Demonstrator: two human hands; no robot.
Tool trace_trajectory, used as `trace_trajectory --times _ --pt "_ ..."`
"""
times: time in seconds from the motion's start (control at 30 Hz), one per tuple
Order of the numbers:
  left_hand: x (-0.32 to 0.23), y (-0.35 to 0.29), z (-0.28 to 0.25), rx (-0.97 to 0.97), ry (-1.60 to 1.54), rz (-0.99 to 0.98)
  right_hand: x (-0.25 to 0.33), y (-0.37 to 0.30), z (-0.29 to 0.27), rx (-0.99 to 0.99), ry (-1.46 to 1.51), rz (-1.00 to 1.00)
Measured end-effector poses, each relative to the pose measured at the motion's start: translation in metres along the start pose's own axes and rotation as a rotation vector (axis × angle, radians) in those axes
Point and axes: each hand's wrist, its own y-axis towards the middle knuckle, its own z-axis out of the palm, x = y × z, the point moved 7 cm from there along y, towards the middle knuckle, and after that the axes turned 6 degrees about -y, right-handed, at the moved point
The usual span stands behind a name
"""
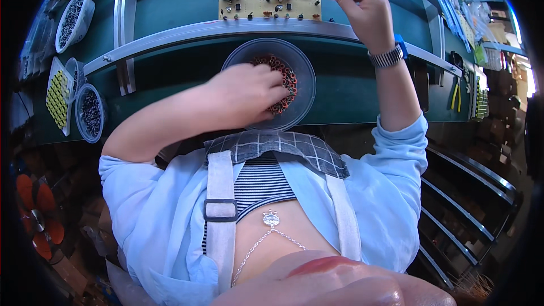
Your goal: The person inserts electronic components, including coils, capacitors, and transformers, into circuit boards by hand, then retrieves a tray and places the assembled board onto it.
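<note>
My left hand (246, 92) reaches into a clear plastic bowl (306, 88) of small red-orange ring-shaped parts with wire (288, 76), probably coils. Its fingers are bent and drawn together among the parts, and the fingertips are hidden. To the right, my right hand (362, 8) is raised beside the right edge of a tan circuit board (309, 7). Thumb and forefinger come close together there in a pinch; whatever they hold is too small to name. Black capacitors and small blue parts stand in repeated groups on the board.
The board rests at a metal rail (187, 35) crossing the green bench (345, 99). At left stand tubs of small metal parts (73, 20) (90, 113) and a tray of yellow parts (58, 93). Yellow-handled pliers (455, 95) hang at right. An orange-bladed fan (37, 215) is at lower left.
</note>
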Motion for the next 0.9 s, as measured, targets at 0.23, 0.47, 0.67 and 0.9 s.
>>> trace_trajectory --times 0.23,0.47,0.67,0.9 --pt "0.017 -0.002 0.019 0.272 -0.005 -0.168 0.0 0.015 0.013 0.125 -0.203 -0.127" --pt "0.017 -0.002 0.017 0.269 -0.058 -0.183 0.013 0.017 0.014 0.167 -0.342 -0.211" --pt "0.014 0.0 0.015 0.233 -0.067 -0.149 0.014 0.017 0.015 0.165 -0.376 -0.333" --pt "0.01 0.001 0.006 0.113 -0.111 -0.1 0.012 0.017 0.017 0.168 -0.425 -0.275"
